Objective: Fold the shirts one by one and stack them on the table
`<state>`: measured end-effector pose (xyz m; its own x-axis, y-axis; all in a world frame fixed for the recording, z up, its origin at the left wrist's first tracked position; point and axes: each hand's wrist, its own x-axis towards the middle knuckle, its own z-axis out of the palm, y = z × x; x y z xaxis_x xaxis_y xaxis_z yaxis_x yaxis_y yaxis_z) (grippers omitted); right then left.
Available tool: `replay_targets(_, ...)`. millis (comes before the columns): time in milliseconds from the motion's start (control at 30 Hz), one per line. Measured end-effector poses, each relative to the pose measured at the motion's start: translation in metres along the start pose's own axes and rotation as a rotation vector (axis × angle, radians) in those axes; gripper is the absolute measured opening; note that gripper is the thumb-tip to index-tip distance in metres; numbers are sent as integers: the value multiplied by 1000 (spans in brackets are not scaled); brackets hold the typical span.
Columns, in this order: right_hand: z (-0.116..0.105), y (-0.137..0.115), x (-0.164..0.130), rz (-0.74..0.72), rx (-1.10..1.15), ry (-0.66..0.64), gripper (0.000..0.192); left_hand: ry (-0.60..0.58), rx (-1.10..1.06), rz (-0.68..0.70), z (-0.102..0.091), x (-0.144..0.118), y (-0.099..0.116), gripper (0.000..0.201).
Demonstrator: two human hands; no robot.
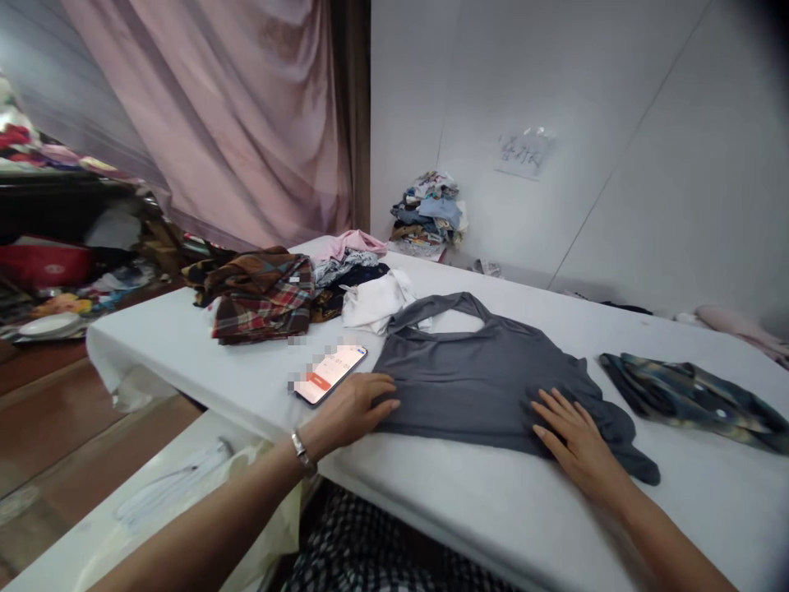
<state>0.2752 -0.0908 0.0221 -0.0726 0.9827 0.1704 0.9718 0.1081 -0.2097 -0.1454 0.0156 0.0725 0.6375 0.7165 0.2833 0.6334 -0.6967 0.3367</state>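
Right hand (570, 440) lies palm down, fingers spread wide, on the near right part of a dark grey top (468, 378), gripping nothing; the left hand (357, 404) rests at the garment's left edge, its fingers loosely extended and slightly parted, closed on nothing that shows. The top lies spread on a white-covered table (481, 489), hem toward the person and neck opening on the far side, between a lit smartphone (331, 376) and a folded dark plaid garment (696, 399). It looks light and limp, probably a thin, stretchy knit (the small ripples across the body suggest as much); such cloth would likely slide easily, crease at a touch and hardly be fragile; the two hem corners seem the surest hold, while the neckband (440, 307) may sag if lifted alone. Both forearms reach in from the near side, well apart; the left slants inward, a silver-coloured wristband (303, 454) at its wrist; the right angles in from the lower right, its wrist low and its fingers pointing away from the person.
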Motion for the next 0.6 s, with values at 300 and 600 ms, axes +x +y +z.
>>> replay_targets(300, 27, -3, 27, 51, 54, 6, 50, 15, 325, -308, -4, 141, -43, 34)
replay_targets(600, 21, -9, 24, 53, 105, 7, 50, 80, 341, -427, -23, 200, -58, 26)
